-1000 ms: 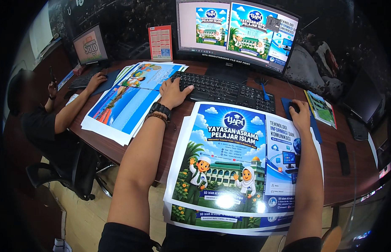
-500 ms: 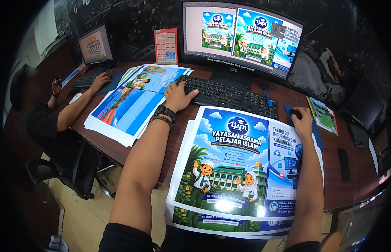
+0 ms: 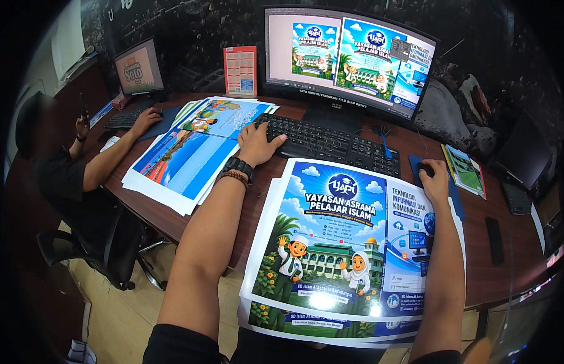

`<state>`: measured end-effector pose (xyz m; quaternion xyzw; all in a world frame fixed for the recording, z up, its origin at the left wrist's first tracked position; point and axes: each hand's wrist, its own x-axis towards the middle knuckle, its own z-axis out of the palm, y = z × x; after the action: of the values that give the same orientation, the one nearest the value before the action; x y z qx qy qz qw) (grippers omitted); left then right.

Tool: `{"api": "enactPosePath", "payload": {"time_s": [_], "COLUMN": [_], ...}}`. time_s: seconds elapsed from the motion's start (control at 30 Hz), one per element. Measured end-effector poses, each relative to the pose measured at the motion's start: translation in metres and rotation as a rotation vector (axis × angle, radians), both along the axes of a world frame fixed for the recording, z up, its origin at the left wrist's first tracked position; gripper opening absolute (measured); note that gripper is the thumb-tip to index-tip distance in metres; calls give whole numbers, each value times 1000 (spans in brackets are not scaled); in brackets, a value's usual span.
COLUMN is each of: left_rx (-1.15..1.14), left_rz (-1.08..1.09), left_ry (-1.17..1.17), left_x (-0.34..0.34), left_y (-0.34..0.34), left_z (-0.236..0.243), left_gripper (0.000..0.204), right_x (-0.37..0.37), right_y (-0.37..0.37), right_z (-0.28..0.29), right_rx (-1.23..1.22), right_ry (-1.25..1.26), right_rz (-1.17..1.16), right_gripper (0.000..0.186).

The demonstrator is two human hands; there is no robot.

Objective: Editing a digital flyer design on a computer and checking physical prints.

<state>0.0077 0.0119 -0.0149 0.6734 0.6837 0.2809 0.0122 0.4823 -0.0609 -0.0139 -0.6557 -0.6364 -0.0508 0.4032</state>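
Note:
My left hand (image 3: 258, 144) rests on the left end of a black keyboard (image 3: 318, 138), fingers apart and holding nothing. Over on the right, my right hand (image 3: 436, 181) is curled over a dark mouse (image 3: 425, 170) on a blue mouse pad (image 3: 456, 203). Large printed sheets (image 3: 330, 242) lie stacked between my forearms and overhang the table's near edge. They carry two cartoon pupils, a green building and a blue side panel; my right forearm covers part of that panel. Behind the keyboard, a wide monitor (image 3: 282, 48) displays similar artwork.
More colourful prints (image 3: 191, 161) are piled left of my forearm. A person (image 3: 57, 151) sits at the far left, one hand near another monitor (image 3: 138, 67). A red-framed calendar (image 3: 240, 70) stands at the back. To the right are a booklet (image 3: 464, 167) and a black bar-shaped object (image 3: 494, 241).
The whole view has shifted slightly, with things sitting a little lower in the picture. Both hands keep their places on the keyboard and the mouse.

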Motion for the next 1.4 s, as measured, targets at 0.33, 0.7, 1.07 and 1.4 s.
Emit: {"api": "enactPosePath", "payload": {"time_s": [0.33,0.7,1.07,1.4], "left_rx": [7,-11,26,-3], "left_rz": [-13,-8,1,-9], "left_ry": [-16,-16,1,-25], "left_x": [1,0,-2,-1], "left_y": [-1,0,2,1], "left_z": [1,-1,-4,-2], "left_gripper": [80,81,79,80], "right_x": [-2,-5,-7,-6], "right_y": [-3,-6,-6,-6], "right_z": [3,4,5,4], "right_rx": [1,-15,-15,21], "right_ry": [-8,17,16,23], "right_rz": [-8,-28,-2,39], "right_gripper": [29,31,29,28]}}
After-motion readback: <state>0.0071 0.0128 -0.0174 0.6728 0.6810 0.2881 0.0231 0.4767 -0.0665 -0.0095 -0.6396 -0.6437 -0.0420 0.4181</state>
